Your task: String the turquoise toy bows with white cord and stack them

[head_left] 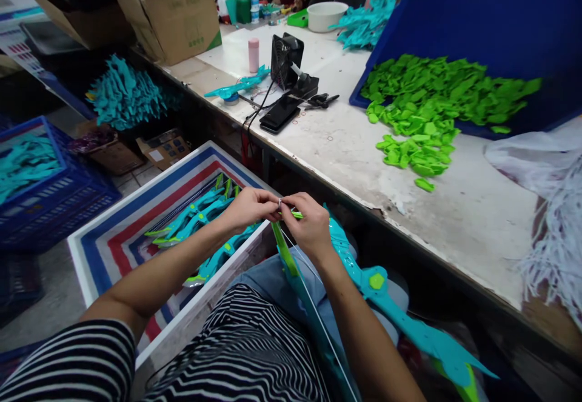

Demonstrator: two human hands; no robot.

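Note:
A teal and green plastic toy bow (404, 323) lies across my lap, one limb running to the lower right. White string (313, 278) stretches along it and up to my fingers. My left hand (254, 207) is closed in a pinch on the string, just above the bow's green tip (282, 247). Against it, my right hand (310, 223) pinches the same string, thumb and forefinger together. A small white loop shows between the fingertips. Part of the bow is hidden behind my right forearm.
To my left, a striped-lined box (118, 232) holds several finished-looking bows. On the table (336, 153) are a small fan (286, 59), a phone (279, 114) and green plastic pieces (422, 105) spilling from a blue bin (477, 20). White strings (552, 262) hang at right.

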